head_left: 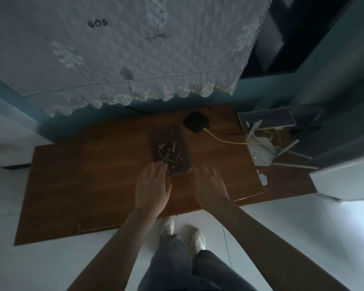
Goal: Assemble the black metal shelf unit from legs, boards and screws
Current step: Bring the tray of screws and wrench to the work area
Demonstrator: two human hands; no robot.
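Silver hardware lies loose in a shallow dark tray [170, 131] on the brown wooden board [97, 185], and the step in hand looks to be picking screws [166, 157] out of it. The left hand [152, 186] reaches in over the tray's near edge; its fingertips [160, 164] sit among the nearest screws, but whether they already pinch one I cannot tell, since the hand's back hides the pads. The right hand [209, 183] hovers just beside the tray's near right corner, fingers spread and straight, holding nothing.

To do this well, I would steady the tray with the right hand at that corner, so it does not slide while the left fingers rake a screw toward the near wall and pinch it by the shank (the light is dim, so feeling for the head helps).

The tray holds a scatter of screws just beyond the left fingertips, some small nuts or washers near them, and a small flat wrench [174, 146] farther out. Three dark rings [97, 23] lie far beyond both hands on the quilted cloth [114, 49].
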